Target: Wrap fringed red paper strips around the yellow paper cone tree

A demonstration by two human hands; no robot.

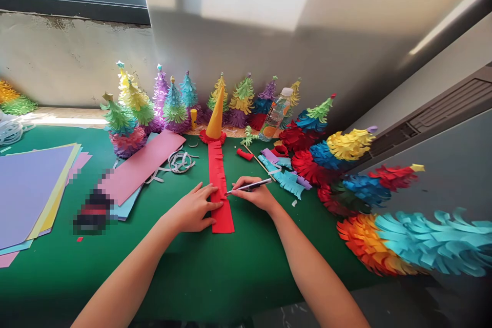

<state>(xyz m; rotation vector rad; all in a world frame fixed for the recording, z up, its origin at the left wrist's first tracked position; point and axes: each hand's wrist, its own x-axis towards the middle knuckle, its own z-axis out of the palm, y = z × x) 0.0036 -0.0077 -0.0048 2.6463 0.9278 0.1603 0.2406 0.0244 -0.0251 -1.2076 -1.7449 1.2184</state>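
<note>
A long red paper strip (pixel 223 220) lies upright on the green tabletop, with cuts along its right edge on the upper part. My left hand (pixel 197 208) rests on the strip from the left, fingers spread and pressing on it. In my right hand (pixel 253 193) is a slim black and silver pen (pixel 255 184), gripped between thumb and fingers, its tip at the strip's right edge. Just beyond the strip's far end stands a yellow paper cone (pixel 215 118) with a red fringe (pixel 205 137) around its base.
Fringed paper trees (pixel 175 107) line the back and right side. A bottle (pixel 274 115) and a glue stick (pixel 193 118) stand among them. Cut fringe pieces (pixel 290 182) lie right. Pink paper (pixel 142 166), white ribbon (pixel 181 162) and coloured sheets (pixel 34 184) lie left.
</note>
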